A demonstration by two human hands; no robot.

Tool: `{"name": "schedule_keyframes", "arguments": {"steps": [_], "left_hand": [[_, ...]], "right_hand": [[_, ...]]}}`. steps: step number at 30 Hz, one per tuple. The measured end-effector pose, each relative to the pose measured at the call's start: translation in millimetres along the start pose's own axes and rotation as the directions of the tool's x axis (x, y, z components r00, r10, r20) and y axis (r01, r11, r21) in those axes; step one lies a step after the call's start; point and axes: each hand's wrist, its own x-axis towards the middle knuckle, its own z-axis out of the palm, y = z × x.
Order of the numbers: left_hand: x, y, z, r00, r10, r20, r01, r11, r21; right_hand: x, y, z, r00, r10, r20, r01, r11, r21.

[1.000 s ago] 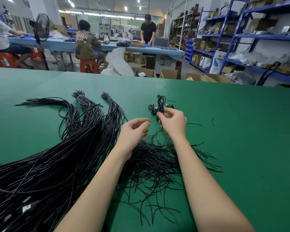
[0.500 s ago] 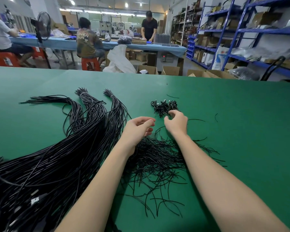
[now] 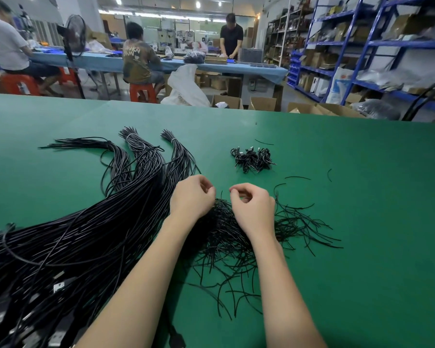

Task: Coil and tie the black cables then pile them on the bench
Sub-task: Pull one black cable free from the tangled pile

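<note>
A thick mass of long black cables (image 3: 86,234) fans across the green bench (image 3: 362,209) from the lower left, its far ends bundled with white ties (image 3: 172,140). A small pile of coiled, tied cables (image 3: 253,159) lies farther out, right of centre. Short black tie wires (image 3: 239,242) lie scattered in a heap under my hands. My left hand (image 3: 192,197) and my right hand (image 3: 253,208) hover side by side over that heap, fingers curled, with nothing visible in either. The right thumb and forefinger touch at their tips.
A few stray tie wires (image 3: 296,177) lie right of my hands. USB plugs (image 3: 58,287) show among the cables at lower left. Beyond the bench's far edge are people at a blue table (image 3: 256,67), cardboard boxes (image 3: 264,104) and blue shelving (image 3: 362,46).
My right hand set the coiled cable on the small pile and drew back toward me, empty. My left hand stayed over the tie wires.
</note>
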Motion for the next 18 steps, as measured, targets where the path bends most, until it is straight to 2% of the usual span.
{"name": "schedule_keyframes", "arguments": {"steps": [3,15,17,18], "left_hand": [[0.2,-10.6,-0.2,1.000,0.015,0.001,-0.015,0.985,0.174],[1.4,-17.2,-5.8,0.999,-0.044,0.031,0.030,0.931,0.363],[1.4,-16.3,-4.3,0.998,-0.056,0.008,0.050,0.944,0.327],[1.7,-14.8,-4.1,0.998,-0.062,-0.018,0.065,0.965,0.253]], "right_hand": [[-3.2,-4.7,0.9,1.000,-0.013,-0.004,0.013,1.000,-0.016],[-8.9,-4.8,9.0,0.997,-0.016,0.076,0.018,1.000,-0.024],[-9.6,-5.6,9.0,0.997,-0.022,0.075,0.023,1.000,-0.016],[-9.8,-6.5,8.7,0.997,-0.028,0.077,0.028,1.000,-0.001]]}}
